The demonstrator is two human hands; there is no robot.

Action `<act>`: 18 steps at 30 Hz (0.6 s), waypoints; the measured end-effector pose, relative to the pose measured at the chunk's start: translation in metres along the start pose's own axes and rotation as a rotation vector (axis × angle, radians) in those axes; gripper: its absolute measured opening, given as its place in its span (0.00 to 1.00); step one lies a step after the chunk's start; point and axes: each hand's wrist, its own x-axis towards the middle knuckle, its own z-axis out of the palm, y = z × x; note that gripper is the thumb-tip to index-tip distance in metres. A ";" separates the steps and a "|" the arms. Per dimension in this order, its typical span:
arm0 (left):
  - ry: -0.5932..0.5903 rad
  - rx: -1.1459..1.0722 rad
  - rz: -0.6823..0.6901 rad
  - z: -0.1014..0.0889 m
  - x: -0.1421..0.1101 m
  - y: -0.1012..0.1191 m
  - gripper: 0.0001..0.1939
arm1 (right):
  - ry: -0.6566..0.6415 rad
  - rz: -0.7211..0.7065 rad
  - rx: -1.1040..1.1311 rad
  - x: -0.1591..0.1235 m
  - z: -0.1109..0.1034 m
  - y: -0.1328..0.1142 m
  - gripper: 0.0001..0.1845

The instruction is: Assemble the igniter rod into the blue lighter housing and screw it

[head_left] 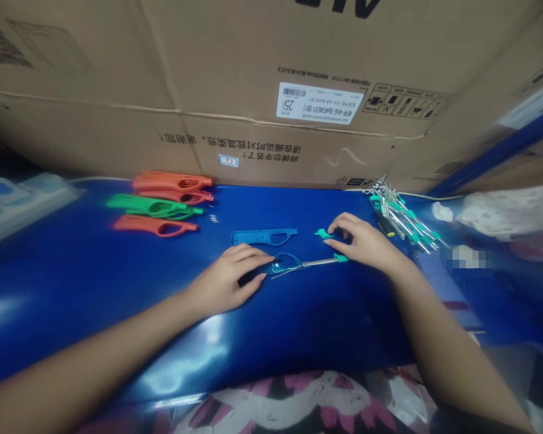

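Observation:
My left hand (pixel 230 274) grips the rear of a blue lighter casing half (pixel 276 266) low over the blue table, with its fingers covering much of it. A silver metal tube (pixel 319 263) with a green end piece runs right from this half, and a thin rod lies alongside. Fingertips of my right hand (pixel 359 238) close on a small green plastic piece (pixel 323 233) above the tube's green end. The other blue casing half (pixel 265 236) lies just beyond my left hand, its hollow side up.
Orange and green lighter casings (pixel 156 207) are stacked at the back left, with tiny metal bits (pixel 214 218) beside them. Several metal tubes with green ends (pixel 405 217) lie at the right near a screwdriver (pixel 386 226). A large cardboard box (pixel 235 78) stands behind the table.

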 end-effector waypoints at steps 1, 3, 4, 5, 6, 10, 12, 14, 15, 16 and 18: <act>0.022 -0.010 -0.011 0.000 0.000 0.000 0.18 | -0.008 -0.002 0.011 0.000 0.000 0.000 0.09; 0.053 -0.008 -0.036 0.001 0.000 0.000 0.18 | 0.009 0.004 0.080 0.000 0.003 -0.004 0.10; 0.056 0.001 -0.048 0.001 0.000 0.000 0.18 | 0.018 0.011 0.123 0.001 0.006 -0.008 0.10; 0.050 0.010 -0.058 0.001 0.000 -0.001 0.18 | 0.023 0.020 0.162 0.001 0.009 -0.014 0.10; 0.039 0.017 -0.062 0.001 0.000 -0.001 0.17 | 0.022 0.025 0.192 0.001 0.012 -0.021 0.09; 0.001 0.024 -0.060 0.000 0.001 0.000 0.16 | -0.051 -0.083 0.196 0.000 0.022 -0.046 0.06; -0.005 0.020 -0.063 0.000 0.001 0.002 0.15 | -0.082 -0.130 0.172 -0.001 0.024 -0.053 0.06; -0.013 0.016 -0.075 0.000 0.001 0.004 0.14 | -0.072 -0.136 0.176 -0.002 0.025 -0.057 0.07; -0.020 0.015 -0.083 0.000 0.001 0.006 0.14 | -0.055 -0.134 0.192 -0.003 0.025 -0.059 0.07; -0.029 0.016 -0.091 -0.001 0.001 0.007 0.14 | -0.037 -0.133 0.216 -0.003 0.025 -0.061 0.07; -0.046 0.020 -0.103 -0.001 0.000 0.009 0.15 | -0.018 -0.134 0.271 -0.004 0.024 -0.065 0.07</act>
